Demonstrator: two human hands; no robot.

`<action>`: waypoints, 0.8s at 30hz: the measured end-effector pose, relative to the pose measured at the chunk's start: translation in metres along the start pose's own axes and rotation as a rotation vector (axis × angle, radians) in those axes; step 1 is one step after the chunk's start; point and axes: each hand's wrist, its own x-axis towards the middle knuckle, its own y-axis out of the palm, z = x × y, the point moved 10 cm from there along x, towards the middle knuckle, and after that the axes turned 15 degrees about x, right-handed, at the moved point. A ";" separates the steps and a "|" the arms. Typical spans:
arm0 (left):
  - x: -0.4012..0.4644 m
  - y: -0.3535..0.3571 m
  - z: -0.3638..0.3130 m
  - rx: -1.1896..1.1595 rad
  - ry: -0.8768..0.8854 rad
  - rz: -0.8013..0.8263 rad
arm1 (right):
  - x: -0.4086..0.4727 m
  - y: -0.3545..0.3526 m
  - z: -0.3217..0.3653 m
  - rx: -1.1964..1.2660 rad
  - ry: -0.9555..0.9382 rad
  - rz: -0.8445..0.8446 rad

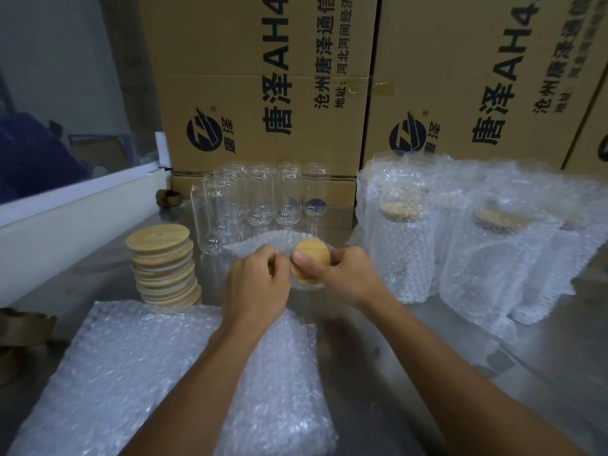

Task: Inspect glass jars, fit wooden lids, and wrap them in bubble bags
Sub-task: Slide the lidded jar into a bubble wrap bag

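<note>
At the centre of the table, my right hand [342, 274] grips a glass jar with a round wooden lid [312, 258] fitted on it; my thumb lies across the lid. My left hand [260, 284] pinches the mouth of a bubble bag [260, 243] beside the lid. The jar's body is mostly hidden by my hands and the bag. Several bare glass jars [250, 199] stand behind. A stack of wooden lids [164, 268] sits at the left. A pile of flat bubble bags [131, 373] lies under my forearms.
Several wrapped jars in bubble bags [460, 245] stand at the right. Large printed cardboard boxes [263, 93] form a wall behind. A white ledge [75, 209] runs along the left. Brown tape rolls [23, 337] lie at the left edge. The table [493, 373] is grey metal.
</note>
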 end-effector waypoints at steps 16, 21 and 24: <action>0.011 -0.053 -0.026 -0.481 0.046 -0.271 | -0.007 -0.036 0.067 0.424 -0.131 -0.141; 0.008 -0.064 -0.021 -0.496 -0.003 -0.348 | -0.012 -0.027 0.083 0.450 -0.170 -0.019; 0.007 -0.057 -0.011 -0.558 -0.046 -0.323 | -0.017 -0.023 0.087 0.435 -0.202 0.004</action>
